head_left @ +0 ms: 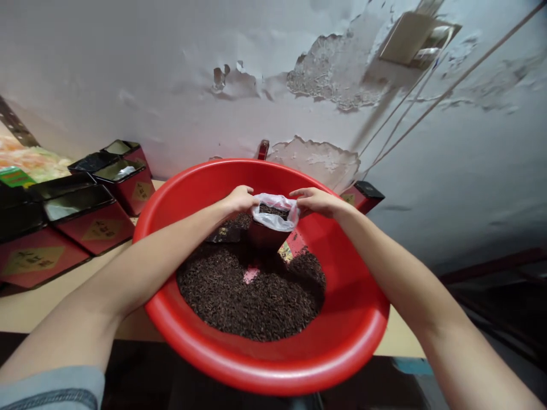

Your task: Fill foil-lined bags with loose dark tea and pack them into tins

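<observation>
White plastic bag (276, 221), head view: saw lining dark tin (265, 237) at twelve o'clock in red basin (265, 376) of dark pieces (252, 304). Saw left hand (241, 200) pinching bag's mouth at nine o'clock, right hand (316, 201) at three; couldn't tell whether gripping.

crinkled bag (276, 222) (glossy plastic)

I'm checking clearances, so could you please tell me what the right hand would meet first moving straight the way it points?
The right hand would probably first meet the crumpled, translucent white plastic bag right beside it; depth is unclear, so it might pass slightly above.
</observation>
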Available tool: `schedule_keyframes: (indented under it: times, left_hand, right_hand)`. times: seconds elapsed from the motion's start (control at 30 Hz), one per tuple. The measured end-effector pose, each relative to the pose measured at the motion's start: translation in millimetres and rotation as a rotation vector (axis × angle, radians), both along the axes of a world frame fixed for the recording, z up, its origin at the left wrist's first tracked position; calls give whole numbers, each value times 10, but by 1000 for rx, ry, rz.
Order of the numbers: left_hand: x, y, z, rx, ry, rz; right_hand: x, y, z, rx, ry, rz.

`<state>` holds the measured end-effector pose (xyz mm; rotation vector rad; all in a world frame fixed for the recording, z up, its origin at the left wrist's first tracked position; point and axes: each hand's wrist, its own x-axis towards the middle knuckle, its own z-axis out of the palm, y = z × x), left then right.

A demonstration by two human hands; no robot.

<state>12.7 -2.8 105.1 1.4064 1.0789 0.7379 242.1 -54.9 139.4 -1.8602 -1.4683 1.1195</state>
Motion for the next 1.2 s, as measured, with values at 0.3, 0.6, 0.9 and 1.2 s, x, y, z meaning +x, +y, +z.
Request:
schedule_keyframes:
  times: [0.3, 0.6, 0.9, 1.2]
  left_hand:
    - [-195, 38, 276, 450, 182, 108]
    - [-266, -19, 361, 429, 332, 89]
    - [-215, -93, 358, 404, 237, 63]
    - [-219, -84, 359, 462, 179, 113]
  right_hand:
    - [-143, -222, 258, 290, -640, 19]
    - [111, -266, 300, 379, -556, -106]
    - [160, -276, 322, 376, -392, -90]
    - [165, -367, 247, 347, -80, -163]
